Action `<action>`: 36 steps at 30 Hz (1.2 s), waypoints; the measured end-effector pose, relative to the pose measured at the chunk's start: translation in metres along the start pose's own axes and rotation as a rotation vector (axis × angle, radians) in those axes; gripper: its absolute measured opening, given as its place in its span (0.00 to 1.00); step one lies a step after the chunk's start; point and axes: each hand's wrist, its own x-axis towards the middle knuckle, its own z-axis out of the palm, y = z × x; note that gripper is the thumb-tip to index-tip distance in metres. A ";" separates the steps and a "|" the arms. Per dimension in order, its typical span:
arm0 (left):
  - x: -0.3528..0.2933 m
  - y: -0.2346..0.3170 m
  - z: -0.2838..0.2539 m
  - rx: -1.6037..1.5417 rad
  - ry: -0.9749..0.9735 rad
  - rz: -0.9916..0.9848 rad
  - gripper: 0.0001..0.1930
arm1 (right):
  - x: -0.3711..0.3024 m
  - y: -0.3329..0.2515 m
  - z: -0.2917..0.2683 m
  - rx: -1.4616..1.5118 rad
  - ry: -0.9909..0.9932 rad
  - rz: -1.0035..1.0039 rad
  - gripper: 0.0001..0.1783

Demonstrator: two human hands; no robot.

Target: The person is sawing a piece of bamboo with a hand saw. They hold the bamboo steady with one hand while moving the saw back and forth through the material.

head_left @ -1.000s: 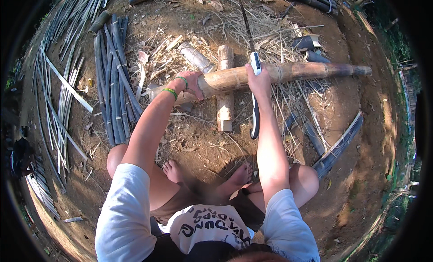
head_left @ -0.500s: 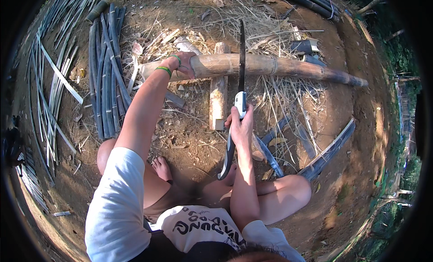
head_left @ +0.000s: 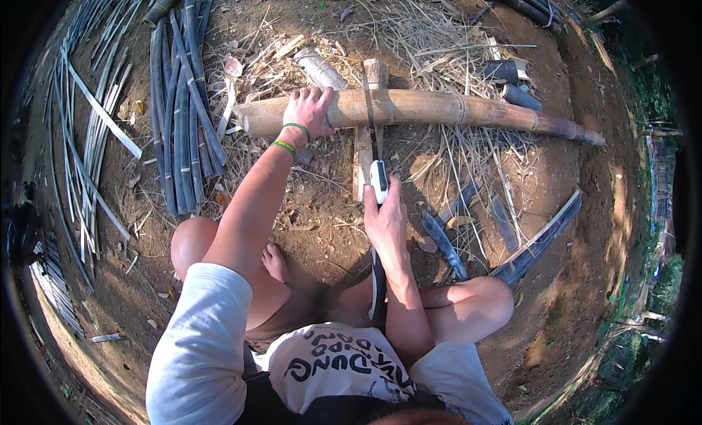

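Note:
A thick tan bamboo pole [head_left: 424,108] lies crosswise in front of me, over a short log [head_left: 362,169] on the ground. My left hand [head_left: 310,113] is closed round the pole near its left end, fingers over the far side and green bands at the wrist. In my right hand [head_left: 387,222] is a hand saw [head_left: 378,182] with a white and black handle and a long dark blade. The blade crosses the pole to the right of my left hand, above the log. Whether its teeth have cut into the bamboo cannot be made out.
Dark bamboo poles [head_left: 175,118] lie bundled at the left, beside long thin split strips [head_left: 95,162]. Dry shavings [head_left: 409,41] litter the soil beyond the pole. Split bamboo pieces [head_left: 541,238] lie near my right knee, and short dark tubes [head_left: 503,70] at the far right.
The saw and my right hand have come back toward me, the blade shifting left along the pole. My left hand has moved slightly right, its fingers now plainly over the pole.

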 end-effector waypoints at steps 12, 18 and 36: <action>-0.026 0.012 0.022 0.109 0.123 0.011 0.59 | -0.021 -0.007 -0.005 -0.011 -0.062 0.141 0.26; -0.025 0.014 0.017 0.087 0.087 -0.008 0.58 | -0.025 -0.007 -0.003 -0.050 -0.058 0.112 0.25; -0.014 0.028 0.008 0.045 -0.004 -0.084 0.58 | 0.061 -0.012 0.039 -0.060 -0.043 0.048 0.17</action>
